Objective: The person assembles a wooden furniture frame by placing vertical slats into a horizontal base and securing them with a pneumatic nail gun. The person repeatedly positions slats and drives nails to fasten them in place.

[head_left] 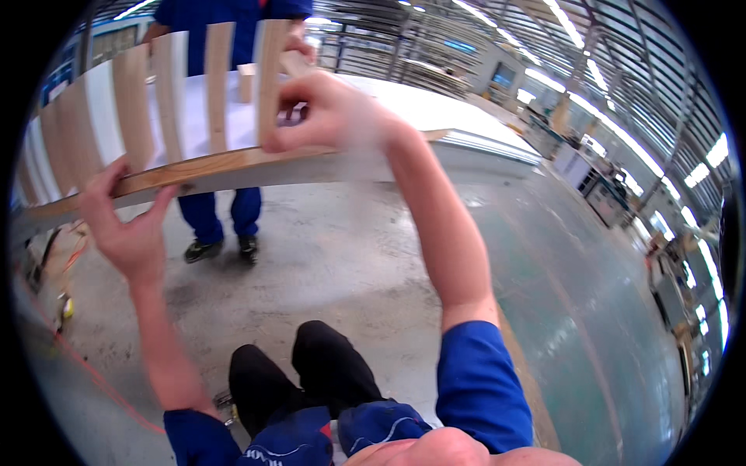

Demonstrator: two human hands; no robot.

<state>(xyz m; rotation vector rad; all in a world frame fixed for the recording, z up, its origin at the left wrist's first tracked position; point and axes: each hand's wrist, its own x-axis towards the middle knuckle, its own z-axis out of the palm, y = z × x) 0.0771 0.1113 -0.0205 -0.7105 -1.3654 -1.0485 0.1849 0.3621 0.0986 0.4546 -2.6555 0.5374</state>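
Note:
Several flat wooden slats, some pale brown and some white-looking, stand in a row along the table's near side, one wooden slat (270, 74) being the rightmost. Along their lower ends runs a long wooden strip (210, 165). My left hand (128, 221) grips this strip on the left, fingers over the top and thumb at its near face. My right hand (330, 113) is closed at the rightmost slat, its index finger curled by the slat's side and its thumb low near the strip. Some blur lies over the right wrist.
The white-topped table (458, 116) stretches away to the right. Across it stands a person in blue work clothes (233, 46), one hand near the slats' tops. A small wooden block (246, 81) stands behind the slats. An orange cable (97, 378) lies on the floor at left.

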